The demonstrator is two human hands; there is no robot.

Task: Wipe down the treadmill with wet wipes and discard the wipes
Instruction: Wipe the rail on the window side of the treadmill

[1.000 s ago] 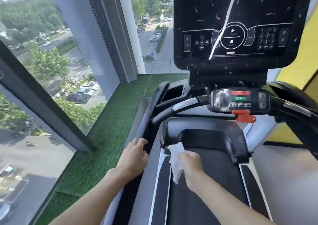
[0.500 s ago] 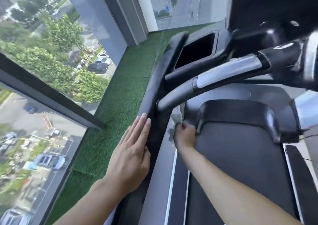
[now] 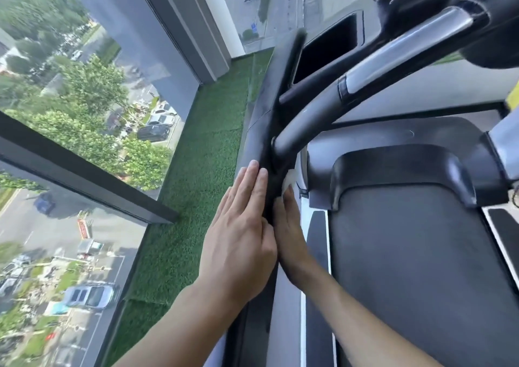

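Head camera is showing both hands close together on the left side of the treadmill (image 3: 407, 268). The left hand (image 3: 238, 237) is lying flat with its fingers straight and together, pressing on the outer face of the black post (image 3: 266, 125). It is holding nothing. The right hand (image 3: 289, 226) is lying flat too, on the inner face of the same post. Its straight fingers are pressing the wet wipe (image 3: 290, 178) against it. Only a small white bit of the wipe is peeking out past the fingertips, just under where the grey handlebar (image 3: 311, 108) is joining the post. The right thumb is hiding, so I cannot tell if it is helping to hold the wipe.

The dark belt is lying to the right of the hands. A green grass mat (image 3: 196, 184) is lying to the left, and a big window (image 3: 70, 114) is standing past it.

Here is what I think could be going wrong soon. The wipe is only being pressed, not squeezed, so it could be slipping out and falling down beside the belt. The corner under the handlebar is tight, so fingers could be getting stuck or the dirt there could be getting missed. No bin is showing, so the dirty wipe could be getting left behind
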